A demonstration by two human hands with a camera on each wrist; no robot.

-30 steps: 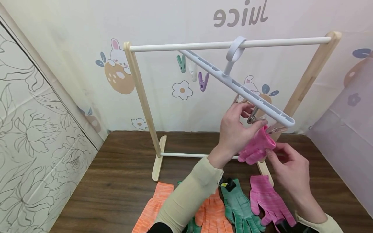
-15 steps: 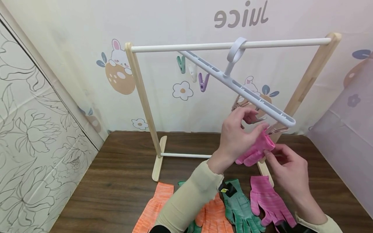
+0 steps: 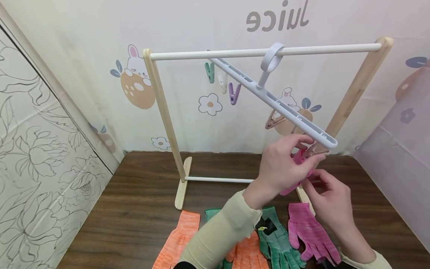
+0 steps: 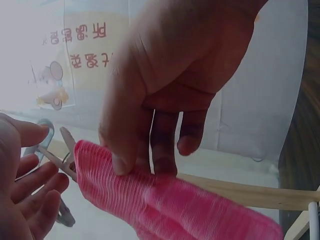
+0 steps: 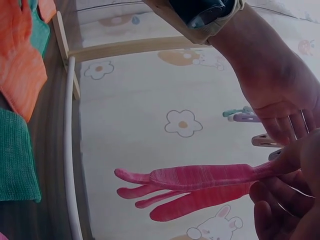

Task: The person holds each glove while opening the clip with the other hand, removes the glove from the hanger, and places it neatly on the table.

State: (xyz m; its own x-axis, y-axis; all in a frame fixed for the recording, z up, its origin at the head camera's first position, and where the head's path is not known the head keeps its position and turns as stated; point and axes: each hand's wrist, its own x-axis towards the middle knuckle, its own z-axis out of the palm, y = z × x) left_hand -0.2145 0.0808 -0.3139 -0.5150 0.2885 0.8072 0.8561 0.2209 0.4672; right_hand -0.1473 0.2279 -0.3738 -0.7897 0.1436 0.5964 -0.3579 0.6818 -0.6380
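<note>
A pink knit glove (image 5: 200,177) hangs by its cuff from my right hand (image 3: 330,198), which pinches the cuff between thumb and fingers. In the left wrist view the same pink glove (image 4: 175,205) crosses below that right hand. My left hand (image 3: 285,160) is beside it, thumb and fingers apart around the pale pink clothespin (image 3: 314,149) at the near end of the white hanger (image 3: 289,112). In the left wrist view the left fingers (image 4: 42,187) look relaxed, close to the clothespin (image 4: 67,160); firm contact is not visible.
The hanger hooks over the white rod (image 3: 201,55) of a wooden stand. A green clothespin (image 3: 209,72), a white one and a purple one (image 3: 234,94) hang at its far end. Orange, green (image 3: 279,239) and pink gloves (image 3: 310,231) lie in front on the table (image 3: 117,216).
My left hand has moved right and slightly down, from the grey clothespin to the pale pink one at the hanger's end. The right hand and held glove have shifted slightly left.
</note>
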